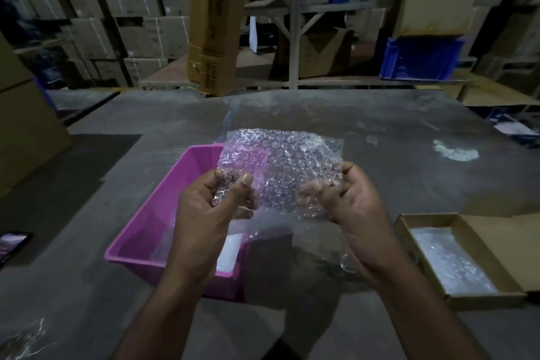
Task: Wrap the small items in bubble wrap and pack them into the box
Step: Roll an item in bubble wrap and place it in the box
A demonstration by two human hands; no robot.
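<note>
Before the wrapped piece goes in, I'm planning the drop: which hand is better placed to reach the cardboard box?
Probably the right hand: the cardboard box lies open on its side of the table, while the left hand hangs over the pink bin.

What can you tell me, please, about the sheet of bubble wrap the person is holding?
The bubble wrap is a clear, roughly square plastic sheet covered in small round air bubbles, crumpled along its lower edge. It is held up in the air, facing the camera, above the pink tray and the grey table. The left hand pinches its left edge, and the right hand grips its right edge. Whether anything lies inside it cannot be told.
</note>
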